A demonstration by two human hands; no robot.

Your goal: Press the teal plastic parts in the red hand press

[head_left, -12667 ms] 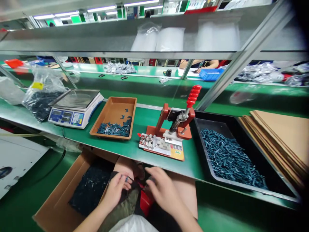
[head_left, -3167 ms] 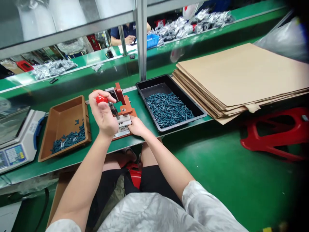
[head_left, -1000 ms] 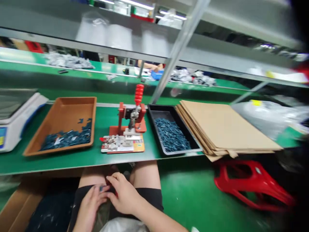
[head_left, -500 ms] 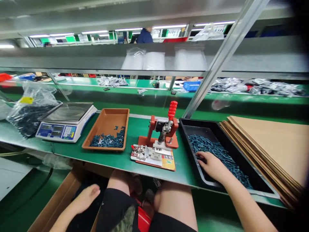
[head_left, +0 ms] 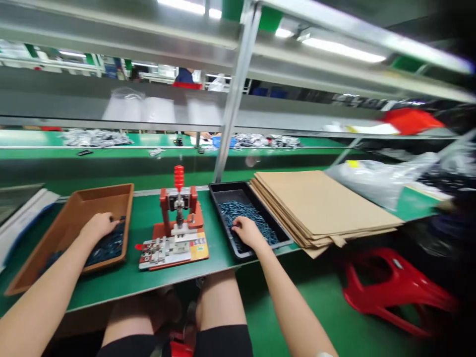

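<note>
My left hand (head_left: 98,227) rests in a brown plastic tray (head_left: 107,191), its fingers down on a layer of small dark blue parts (head_left: 106,248). My right hand (head_left: 249,233) reaches into a black tray (head_left: 223,187), touching a heap of similar dark blue parts (head_left: 238,213). Whether either hand holds a part is hidden by the fingers. Between the hands stands a red toggle press (head_left: 178,213) with a red ribbed handle, upright, on a base with a metal jig (head_left: 156,255).
Both trays and the press sit on a green workbench (head_left: 111,292). A stack of cardboard sheets (head_left: 316,203) lies right of the black tray, and a plastic bag (head_left: 379,181) lies beyond it. A red stool (head_left: 390,292) stands on the green floor. A person works across the bench.
My left hand has moved up from the cardboard box below the bench into the brown tray. My right hand stays in the black tray. The view has swung left.
</note>
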